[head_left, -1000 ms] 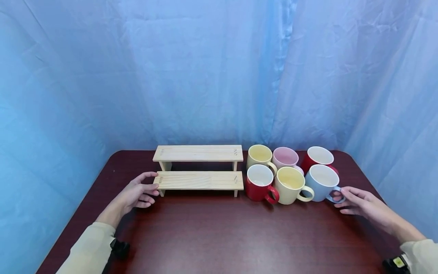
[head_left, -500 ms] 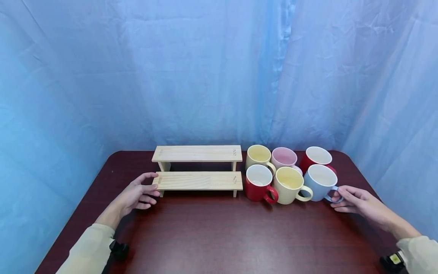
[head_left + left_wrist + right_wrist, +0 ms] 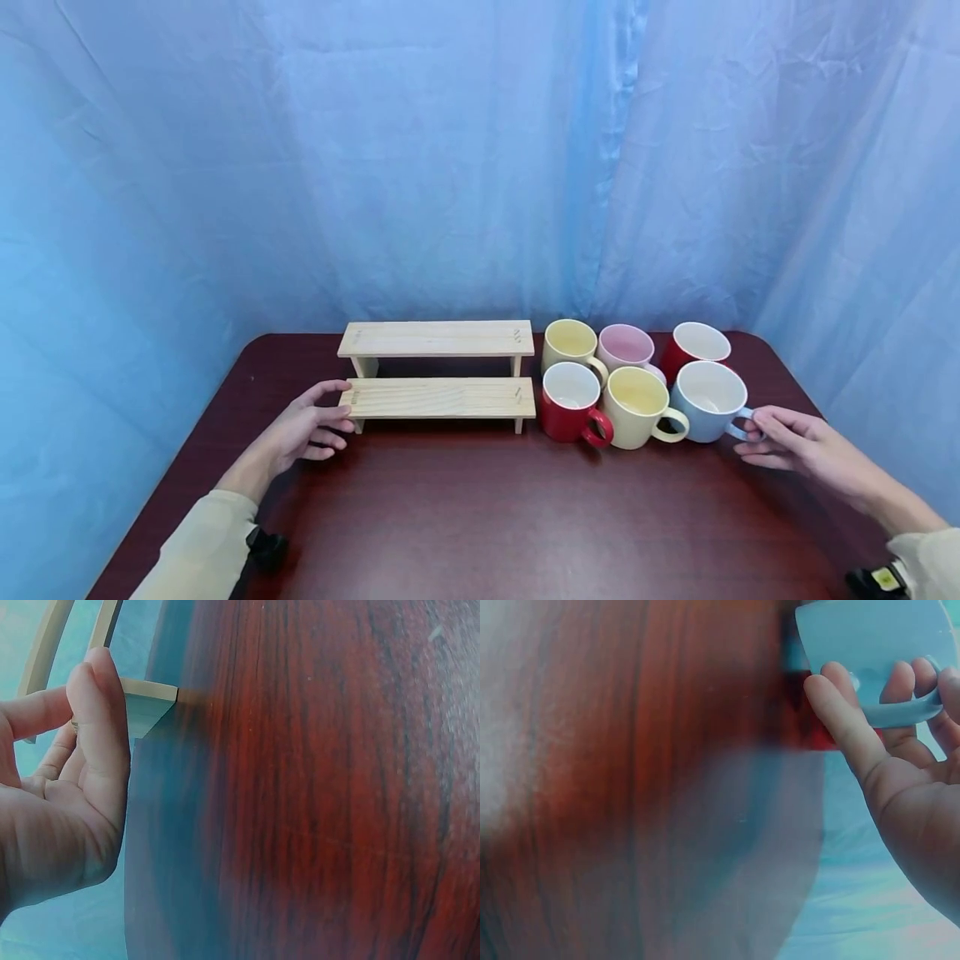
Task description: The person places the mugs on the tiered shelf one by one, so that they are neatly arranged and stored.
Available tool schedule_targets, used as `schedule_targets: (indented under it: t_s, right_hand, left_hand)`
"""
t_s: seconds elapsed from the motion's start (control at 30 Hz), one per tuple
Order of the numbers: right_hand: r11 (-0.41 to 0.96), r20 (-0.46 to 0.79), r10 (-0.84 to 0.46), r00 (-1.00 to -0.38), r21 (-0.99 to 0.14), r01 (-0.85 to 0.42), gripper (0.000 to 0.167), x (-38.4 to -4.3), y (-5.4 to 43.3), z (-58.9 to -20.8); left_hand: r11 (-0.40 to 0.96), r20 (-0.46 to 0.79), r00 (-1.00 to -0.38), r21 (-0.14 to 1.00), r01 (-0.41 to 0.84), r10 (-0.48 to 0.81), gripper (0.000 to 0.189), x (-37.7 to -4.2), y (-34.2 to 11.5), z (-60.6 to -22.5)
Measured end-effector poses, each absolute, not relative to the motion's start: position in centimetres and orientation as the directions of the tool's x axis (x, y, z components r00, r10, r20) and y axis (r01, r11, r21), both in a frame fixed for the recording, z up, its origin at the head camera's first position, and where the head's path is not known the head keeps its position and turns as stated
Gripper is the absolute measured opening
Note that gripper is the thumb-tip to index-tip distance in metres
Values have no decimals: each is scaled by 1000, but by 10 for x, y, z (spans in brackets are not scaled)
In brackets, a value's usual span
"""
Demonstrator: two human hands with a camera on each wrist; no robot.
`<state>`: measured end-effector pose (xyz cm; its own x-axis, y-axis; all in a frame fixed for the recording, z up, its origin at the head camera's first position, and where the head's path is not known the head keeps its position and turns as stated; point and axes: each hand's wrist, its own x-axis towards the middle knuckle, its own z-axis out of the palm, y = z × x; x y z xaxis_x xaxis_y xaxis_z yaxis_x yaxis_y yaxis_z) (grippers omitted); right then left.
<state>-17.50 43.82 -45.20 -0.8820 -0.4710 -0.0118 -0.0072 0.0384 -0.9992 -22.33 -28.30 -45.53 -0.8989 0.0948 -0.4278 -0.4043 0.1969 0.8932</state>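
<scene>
A two-tier wooden display stand (image 3: 442, 398) is at the left centre of the table in the head view. My left hand (image 3: 307, 427) pinches the left end of its lower shelf; the left wrist view shows the fingertips (image 3: 97, 671) at the shelf end. On the right, a light blue mug (image 3: 701, 417) has its handle pinched between the thumb and fingers of my right hand (image 3: 798, 450). In the right wrist view, fingers pass through the mug's handle (image 3: 904, 714). Beside it stand a cream-yellow mug (image 3: 630, 421) and a red mug (image 3: 562, 418), handles toward the right.
Behind the front mugs stand another yellow mug (image 3: 558, 360), a pink mug (image 3: 626, 346) and a second red mug (image 3: 672, 354), partly hidden. The mugs are close together on the dark reddish table (image 3: 480, 517). Blue curtains (image 3: 450, 167) surround the table's back and sides.
The light blue mug and my right hand have shifted slightly to the right, and the mug leans a little. My left hand keeps its place at the stand.
</scene>
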Motion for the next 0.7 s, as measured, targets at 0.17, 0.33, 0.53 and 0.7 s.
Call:
schedule_targets:
  t_s: [0.17, 0.33, 0.53, 0.7]
  right_hand:
    - [37, 12, -466, -885, -999, -33, 31, -166, 432, -430]
    - [9, 45, -432, -901, -998, -55, 31, -163, 416, -403]
    - [-6, 73, -399, -914, -997, -77, 32, -165, 394, -368]
    - [-10, 69, -424, -903, -997, -71, 32, -170, 367, -350]
  left_hand:
    - [196, -427, -900, 894, -403, 94, 56, -224, -284, -457]
    - [204, -426, -899, 893, -401, 97, 57, -220, -286, -455]
    - [206, -409, -907, 900, -383, 100, 57, -219, -283, -452]
    - [207, -412, -905, 900, -384, 109, 59, -221, -283, -453]
